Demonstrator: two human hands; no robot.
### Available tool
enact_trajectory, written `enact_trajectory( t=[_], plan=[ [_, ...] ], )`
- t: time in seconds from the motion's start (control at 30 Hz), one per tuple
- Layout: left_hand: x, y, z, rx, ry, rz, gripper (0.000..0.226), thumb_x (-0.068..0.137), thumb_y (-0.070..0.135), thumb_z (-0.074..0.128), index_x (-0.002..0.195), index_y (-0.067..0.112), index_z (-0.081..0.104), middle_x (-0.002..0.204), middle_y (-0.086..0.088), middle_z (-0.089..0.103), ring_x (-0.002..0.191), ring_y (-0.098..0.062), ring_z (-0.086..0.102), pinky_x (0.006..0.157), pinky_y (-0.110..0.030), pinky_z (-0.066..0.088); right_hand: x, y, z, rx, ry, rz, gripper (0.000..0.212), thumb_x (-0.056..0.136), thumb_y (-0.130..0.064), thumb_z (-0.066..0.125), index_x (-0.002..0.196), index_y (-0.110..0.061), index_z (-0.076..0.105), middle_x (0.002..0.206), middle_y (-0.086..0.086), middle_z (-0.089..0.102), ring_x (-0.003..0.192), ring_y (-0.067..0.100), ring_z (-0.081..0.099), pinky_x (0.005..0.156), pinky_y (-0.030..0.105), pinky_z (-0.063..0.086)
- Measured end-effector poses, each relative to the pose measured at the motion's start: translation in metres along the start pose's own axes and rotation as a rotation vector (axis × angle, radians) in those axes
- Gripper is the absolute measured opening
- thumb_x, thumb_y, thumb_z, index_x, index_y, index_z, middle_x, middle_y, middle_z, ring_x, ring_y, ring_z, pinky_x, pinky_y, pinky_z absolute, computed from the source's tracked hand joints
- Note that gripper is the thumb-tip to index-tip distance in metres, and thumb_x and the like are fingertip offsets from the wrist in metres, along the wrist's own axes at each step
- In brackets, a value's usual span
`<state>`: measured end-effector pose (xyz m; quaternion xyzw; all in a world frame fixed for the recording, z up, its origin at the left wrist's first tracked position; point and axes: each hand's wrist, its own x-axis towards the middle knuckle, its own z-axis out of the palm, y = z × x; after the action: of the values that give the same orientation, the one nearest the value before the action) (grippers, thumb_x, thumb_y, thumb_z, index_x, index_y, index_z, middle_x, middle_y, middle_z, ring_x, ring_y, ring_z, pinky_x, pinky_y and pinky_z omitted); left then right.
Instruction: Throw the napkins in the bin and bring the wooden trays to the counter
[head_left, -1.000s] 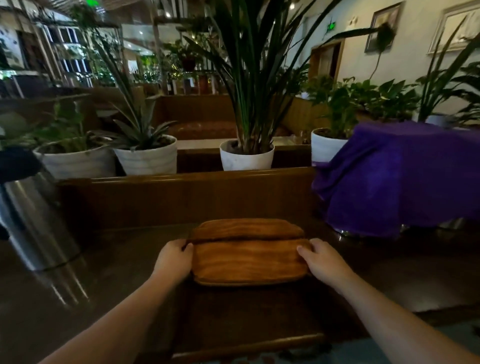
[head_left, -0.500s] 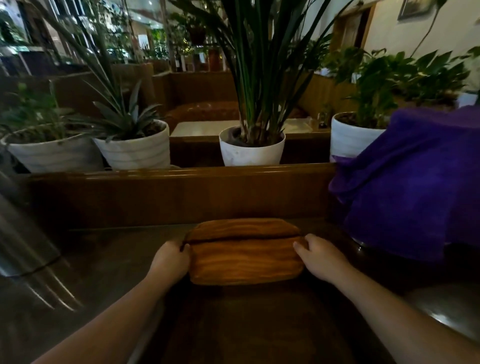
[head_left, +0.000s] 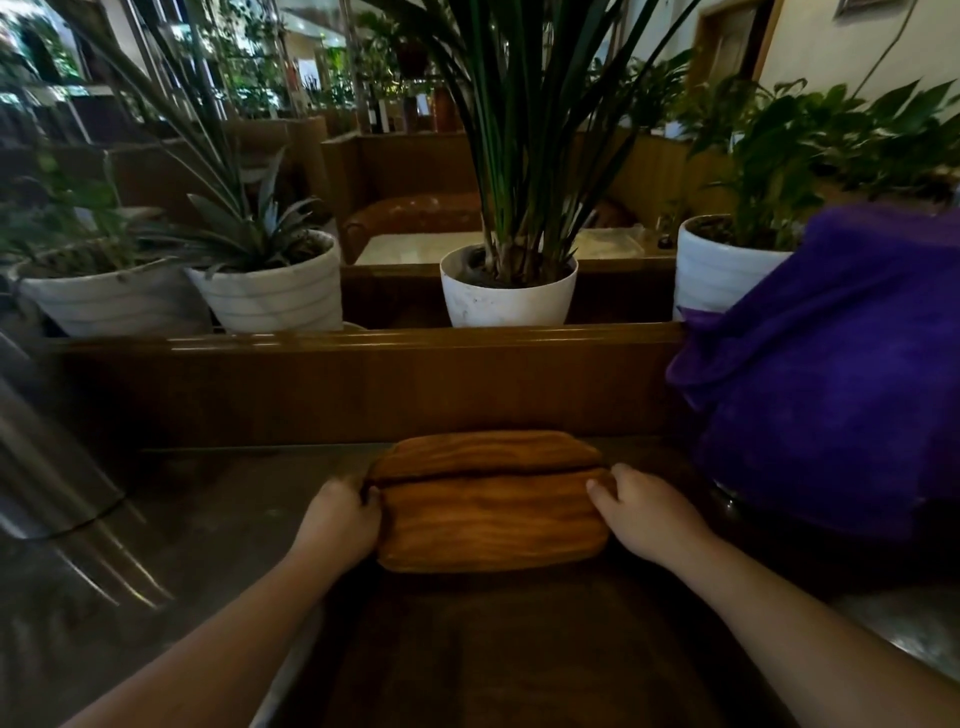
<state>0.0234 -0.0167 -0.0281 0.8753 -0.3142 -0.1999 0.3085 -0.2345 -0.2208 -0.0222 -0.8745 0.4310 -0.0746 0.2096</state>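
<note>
Far out to the left of both hands, a shiny, slanted metal cylinder (head_left: 47, 467) leans across the edge of the view over the dark glossy counter surface (head_left: 218, 519). Beyond the left hand, on a ledge behind a long brown wooden rail (head_left: 363, 353), stand two ribbed white pots with spiky green plants (head_left: 270, 291), side by side. The left hand (head_left: 340, 519) is curled around the left end of the stacked, oblong, grained wooden trays (head_left: 491, 512), fingers wrapped over the edge and out of sight underneath, so how tightly they close cannot be told. The trays sit between the two hands, low on the counter just before the rail; whether they rest on the surface or are held slightly above it cannot be told. The upper tray is shifted back from the lower one, with a dark seam between them. Straight beyond the trays a smooth white pot with tall narrow green leaves (head_left: 509, 286) stands on the ledge. The right hand (head_left: 647, 512) grips the right end of the trays, its thumb laid on top of the lower tray and the other fingers bent down around the edge. Just to the right of that hand rises a bulky shape draped in purple cloth (head_left: 841, 374), and behind the cloth another white pot with broad leaves (head_left: 722, 270) is partly covered.
</note>
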Motion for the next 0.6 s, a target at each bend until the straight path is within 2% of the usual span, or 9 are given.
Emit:
enact_trajectory(
  t=[0.2,0.3,0.43,0.5,0.57,0.6],
  plan=[
    [0.002,-0.005,0.002,0.029,0.002,-0.004,0.017,0.093,0.033,0.044,0.091,0.024,0.058,0.089,-0.006,0.063,0.069,-0.015,0.064,0.053,-0.023,0.046,-0.002,0.001,0.0,-0.038,0.005,-0.002,0.044,0.097,-0.052,0.034,0.11,-0.017,0.058,0.082,-0.008,0.057,0.072,0.01,0.056,0.056,0.029,0.041],
    [0.0,-0.005,0.001,0.049,0.005,-0.008,0.016,0.094,0.032,0.044,0.093,0.023,0.058,0.087,-0.005,0.063,0.066,-0.014,0.064,0.051,-0.023,0.046,-0.004,0.0,0.001,-0.055,-0.004,0.008,0.044,0.096,-0.052,0.034,0.113,-0.018,0.057,0.083,-0.008,0.058,0.072,0.009,0.057,0.055,0.028,0.042],
    [-0.003,-0.005,-0.002,0.051,0.003,0.01,0.01,0.092,0.03,0.047,0.088,0.027,0.056,0.1,-0.006,0.058,0.069,-0.016,0.065,0.055,-0.024,0.049,-0.007,0.0,0.001,-0.112,-0.028,0.017,0.054,0.096,-0.053,0.034,0.129,-0.015,0.051,0.113,0.002,0.064,0.096,0.019,0.061,0.073,0.032,0.049],
    [-0.002,-0.006,-0.003,0.114,-0.006,0.023,0.01,0.092,0.031,0.047,0.085,0.029,0.054,0.11,-0.008,0.052,0.072,-0.015,0.063,0.061,-0.025,0.05,-0.009,-0.002,0.0,-0.194,-0.062,0.026,0.058,0.094,-0.057,0.032,0.131,-0.017,0.05,0.113,0.002,0.063,0.095,0.02,0.061,0.077,0.036,0.052],
    [-0.004,-0.001,-0.007,0.237,-0.023,0.051,0.013,0.092,0.035,0.047,0.096,0.027,0.056,0.118,-0.01,0.047,0.076,-0.013,0.059,0.066,-0.025,0.049,-0.009,-0.005,-0.008,-0.327,-0.058,0.012,0.062,0.09,-0.064,0.029,0.129,-0.02,0.051,0.108,0.0,0.064,0.09,0.019,0.061,0.074,0.038,0.053],
    [-0.005,-0.001,-0.007,0.308,-0.011,0.099,0.024,0.092,0.038,0.046,0.108,0.023,0.055,0.121,-0.009,0.046,0.081,-0.011,0.057,0.071,-0.027,0.05,-0.01,-0.005,-0.01,-0.389,-0.035,-0.009,0.067,0.088,-0.067,0.028,0.131,-0.02,0.049,0.111,0.001,0.063,0.093,0.02,0.06,0.074,0.038,0.053]
  ],
)
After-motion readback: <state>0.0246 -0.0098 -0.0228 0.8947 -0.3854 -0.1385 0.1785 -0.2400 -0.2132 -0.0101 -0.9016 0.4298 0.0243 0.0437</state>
